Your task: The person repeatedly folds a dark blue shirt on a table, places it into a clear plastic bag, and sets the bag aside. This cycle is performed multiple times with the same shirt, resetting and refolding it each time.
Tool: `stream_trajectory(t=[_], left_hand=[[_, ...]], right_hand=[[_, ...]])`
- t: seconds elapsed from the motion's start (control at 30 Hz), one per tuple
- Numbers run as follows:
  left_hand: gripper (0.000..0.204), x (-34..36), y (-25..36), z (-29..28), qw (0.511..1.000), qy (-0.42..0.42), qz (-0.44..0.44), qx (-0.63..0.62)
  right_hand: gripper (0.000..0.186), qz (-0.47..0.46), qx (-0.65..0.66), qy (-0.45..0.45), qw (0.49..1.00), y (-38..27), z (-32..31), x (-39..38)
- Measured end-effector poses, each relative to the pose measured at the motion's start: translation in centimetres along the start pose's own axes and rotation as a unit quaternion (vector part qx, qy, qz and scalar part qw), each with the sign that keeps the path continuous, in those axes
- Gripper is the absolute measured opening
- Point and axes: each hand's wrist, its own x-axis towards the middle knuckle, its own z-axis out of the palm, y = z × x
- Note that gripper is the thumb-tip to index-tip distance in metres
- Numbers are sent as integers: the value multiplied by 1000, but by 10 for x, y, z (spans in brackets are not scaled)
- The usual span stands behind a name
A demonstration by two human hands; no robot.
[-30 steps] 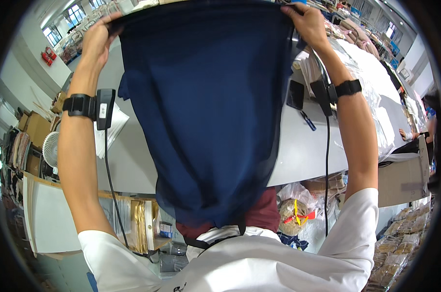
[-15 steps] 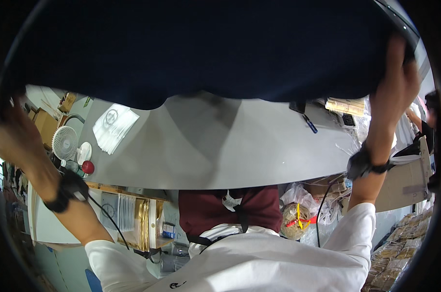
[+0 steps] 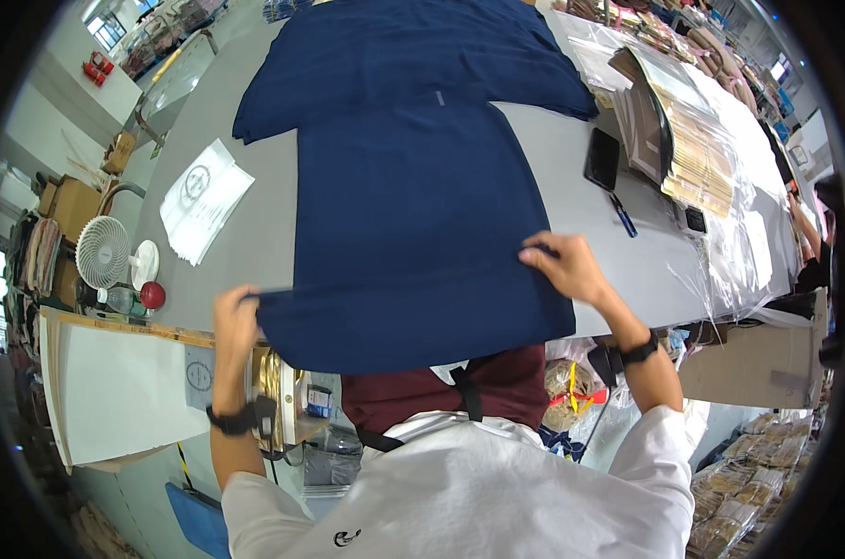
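A navy blue top (image 3: 404, 205) lies spread on the grey table, its body toward me and its wide sleeves at the far end. Its near edge hangs over the table's front edge in front of my lap. My left hand (image 3: 237, 321) pinches the left corner of a folded or lifted band near that edge. On the right, my right hand (image 3: 567, 265) has thumb and fingers closed on the fabric near the side edge. A small pale tag (image 3: 440, 98) shows on the cloth farther up.
White printed bags (image 3: 204, 200) lie on the left of the grey table (image 3: 264, 200), with a white fan (image 3: 104, 252) beyond them. A black phone (image 3: 602, 158), a blue pen (image 3: 624, 216) and stacked packages (image 3: 693, 140) are on the right. Another person's arm (image 3: 804, 228) shows at far right.
The navy top, held up high across the view before, has come down flat onto the table. Both my hands have moved down and inward, still gripping its cloth.
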Motion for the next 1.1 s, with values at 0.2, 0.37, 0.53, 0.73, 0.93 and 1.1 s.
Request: stream_trajectory(t=[0.2,0.37,0.53,0.73,0.93,1.1], left_hand=[[23,170,37,55,997,75,13,-20],[46,220,28,81,996,70,52,10],[24,130,-17,73,956,9,244,162],[30,44,-42,50,903,-42,376,202],[22,41,-54,61,899,102,396,157],[24,1,-60,44,841,180,472,192]], right_hand=[[34,-22,-122,86,989,39,2,169],[32,-80,-184,274,941,51,7,224],[23,-160,-178,98,966,56,12,129],[29,-108,-173,12,979,63,13,11],[31,-115,-162,98,975,79,29,8],[16,-181,-126,128,967,73,26,-13]])
